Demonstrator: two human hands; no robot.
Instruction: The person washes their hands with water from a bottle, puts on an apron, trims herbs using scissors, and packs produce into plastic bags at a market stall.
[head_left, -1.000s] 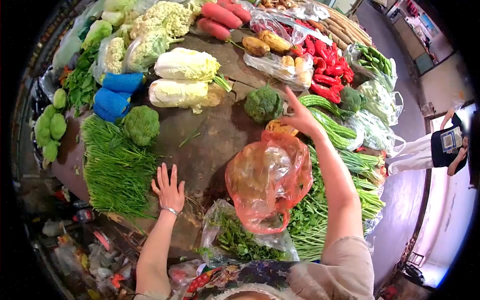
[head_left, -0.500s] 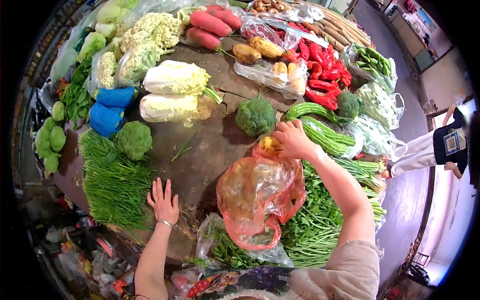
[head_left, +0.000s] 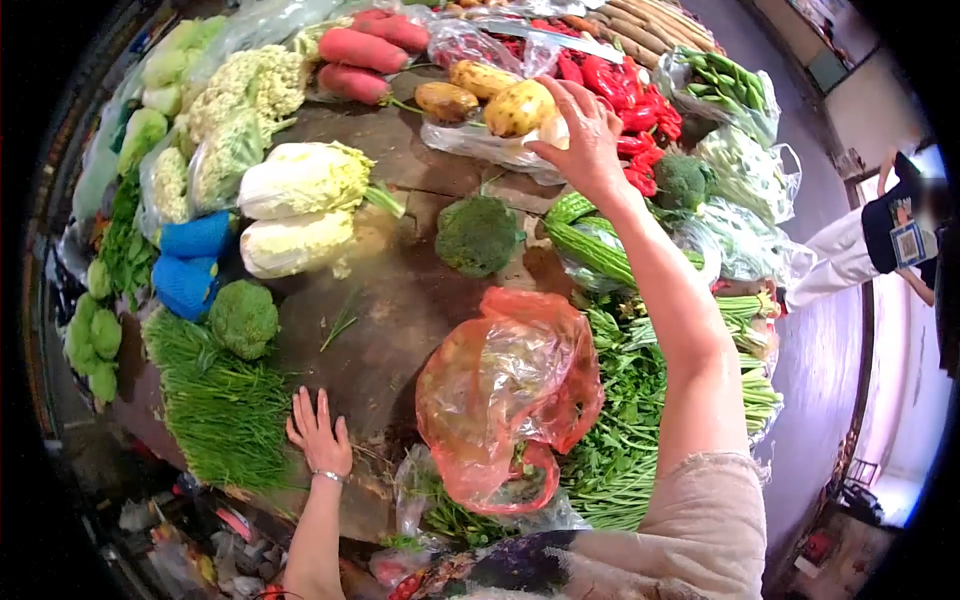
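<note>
My right hand is beyond the middle broccoli, thumb and fingers spread about the right end of a brown-spotted yellow vegetable; I can't tell whether a fingertip touches it, but I see no firm grip. That piece lies beyond the same broccoli, close by two other yellow pieces and over a clear plastic bag, probably so that like sits with like. My left hand, nearer me and left of the broccoli, lies flat, fingers parted, holding nothing, I'd judge as a prop for my reach. On the broccoli's near side, a crumpled red plastic bag covers part of some greens; its glare hides whatever it contains. Right of the broccoli, my forearm blocks some leafy bunches.
</note>
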